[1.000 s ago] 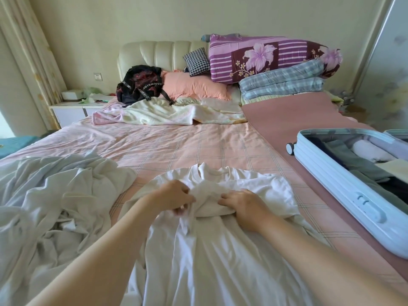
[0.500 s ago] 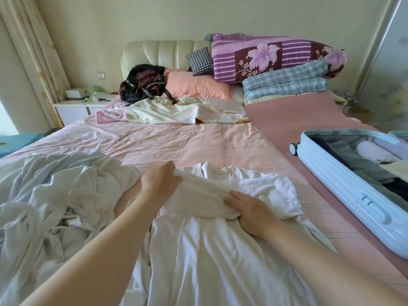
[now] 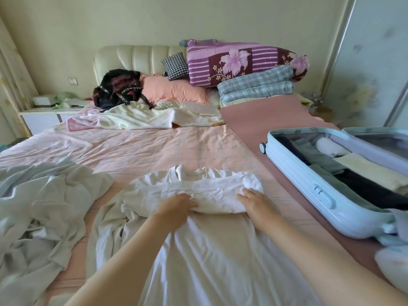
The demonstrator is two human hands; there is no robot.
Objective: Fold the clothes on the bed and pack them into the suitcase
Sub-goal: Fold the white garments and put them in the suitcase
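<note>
A white long garment lies spread on the pink checked bed, collar away from me. Its sleeves are folded across the chest into a crumpled band. My left hand rests on the band's lower edge near the middle, fingertips against the fold. My right hand lies flat with straight fingers on the band's right end. The light blue suitcase lies open on the bed at the right, with several folded clothes inside.
A rumpled heap of pale grey-white clothes lies at the left. Near the headboard are a cream blanket, a black backpack, pillows and stacked quilts. A white bundle sits at the lower right.
The bunched sleeve fabric has been drawn out to the right into a flat band across the chest. My right hand slid to its right end, and my left hand moved to the middle.
</note>
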